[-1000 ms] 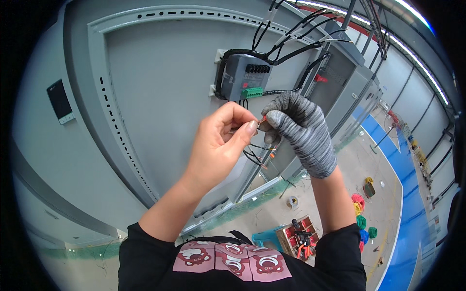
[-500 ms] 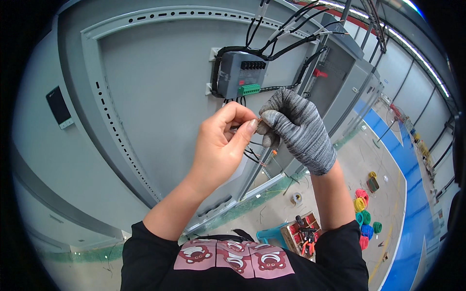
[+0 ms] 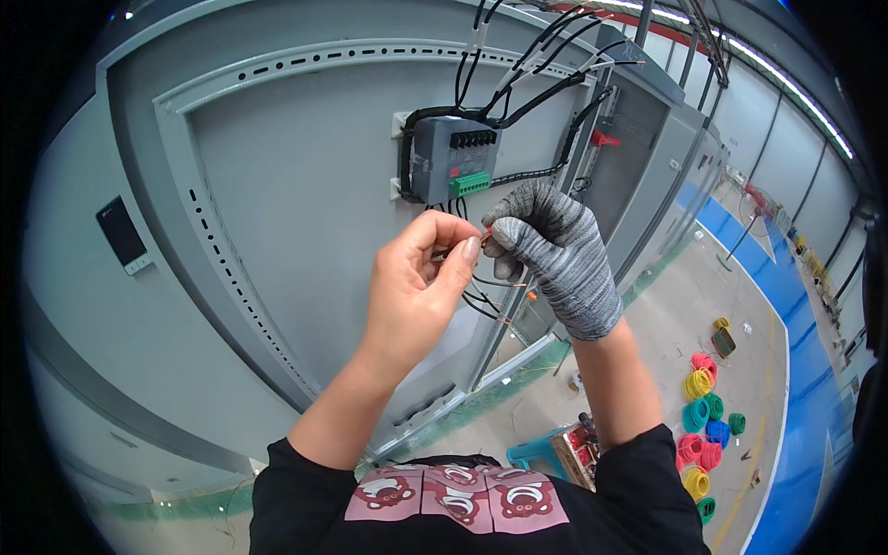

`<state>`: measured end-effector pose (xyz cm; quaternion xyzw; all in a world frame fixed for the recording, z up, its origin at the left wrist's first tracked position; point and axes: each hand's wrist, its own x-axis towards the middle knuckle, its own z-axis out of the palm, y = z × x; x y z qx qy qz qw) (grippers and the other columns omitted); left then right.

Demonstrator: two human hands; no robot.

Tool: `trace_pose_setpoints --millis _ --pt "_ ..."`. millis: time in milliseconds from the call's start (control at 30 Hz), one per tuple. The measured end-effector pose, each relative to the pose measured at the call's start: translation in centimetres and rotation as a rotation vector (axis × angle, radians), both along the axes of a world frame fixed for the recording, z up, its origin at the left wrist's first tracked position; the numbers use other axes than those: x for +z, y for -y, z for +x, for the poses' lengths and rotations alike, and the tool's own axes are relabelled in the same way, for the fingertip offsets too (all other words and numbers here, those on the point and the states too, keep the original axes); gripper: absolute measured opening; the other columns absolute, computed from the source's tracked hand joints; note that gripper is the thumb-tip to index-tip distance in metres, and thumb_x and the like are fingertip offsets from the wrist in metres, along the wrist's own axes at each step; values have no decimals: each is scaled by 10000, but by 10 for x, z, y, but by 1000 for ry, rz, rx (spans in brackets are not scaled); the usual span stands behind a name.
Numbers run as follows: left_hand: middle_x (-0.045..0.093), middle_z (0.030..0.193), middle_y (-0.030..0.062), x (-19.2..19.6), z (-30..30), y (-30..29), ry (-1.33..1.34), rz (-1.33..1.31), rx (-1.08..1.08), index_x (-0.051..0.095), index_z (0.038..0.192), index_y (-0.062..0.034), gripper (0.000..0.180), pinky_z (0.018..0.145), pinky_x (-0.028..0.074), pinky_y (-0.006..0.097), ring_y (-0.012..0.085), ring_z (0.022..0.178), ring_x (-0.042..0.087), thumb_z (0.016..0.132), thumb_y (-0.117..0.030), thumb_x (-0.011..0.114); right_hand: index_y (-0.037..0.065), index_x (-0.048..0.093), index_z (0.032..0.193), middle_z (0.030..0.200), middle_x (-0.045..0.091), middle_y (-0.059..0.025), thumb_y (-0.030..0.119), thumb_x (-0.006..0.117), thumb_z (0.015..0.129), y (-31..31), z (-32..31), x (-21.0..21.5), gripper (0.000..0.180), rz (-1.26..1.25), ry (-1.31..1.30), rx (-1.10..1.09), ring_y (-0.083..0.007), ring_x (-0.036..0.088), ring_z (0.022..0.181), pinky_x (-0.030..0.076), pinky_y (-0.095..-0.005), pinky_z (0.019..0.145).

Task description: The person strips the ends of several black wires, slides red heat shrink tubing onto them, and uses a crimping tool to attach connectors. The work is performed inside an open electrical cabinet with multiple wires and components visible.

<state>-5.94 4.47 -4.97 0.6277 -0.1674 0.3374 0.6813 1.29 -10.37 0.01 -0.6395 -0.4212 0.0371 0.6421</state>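
My bare left hand (image 3: 416, 291) and my right hand (image 3: 553, 254), in a grey knit glove, meet in front of an open grey cabinet door (image 3: 277, 185). Both pinch thin black wires (image 3: 481, 294) with small orange-red tips between thumb and fingers. The wires hang down from a dark grey module (image 3: 451, 168) with a green terminal strip, mounted on the door just above my hands. More black cables (image 3: 532, 69) run up from the module's top.
Coils of yellow, green, red and blue wire (image 3: 703, 416) lie on the floor at the lower right. A small tray of tools (image 3: 572, 449) sits near my right elbow. A blue floor strip (image 3: 795, 407) runs along the right. A row of grey cabinets (image 3: 675, 139) stretches away behind.
The view has shifted so the module sits a little lower and nearer my hands. Both hands stay pinched on the wires, with small finger movements.
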Motion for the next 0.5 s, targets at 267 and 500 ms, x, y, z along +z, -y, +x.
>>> trace_pose_setpoints --millis 267,500 --pt "571 852 -20 3 -4 0 -13 -42 -14 597 981 -1 66 658 412 193 27 735 485 952 -59 594 9 663 1021 790 665 -29 115 677 904 -3 -1 0 159 23 -43 51 -67 605 663 503 -213 583" --pt "568 889 -15 2 -2 0 21 -74 -84 591 998 0 71 720 417 204 45 788 499 961 -61 586 0 687 980 803 665 -10 124 697 890 -2 0 -5 154 63 -82 77 -63 594 714 508 -226 650"
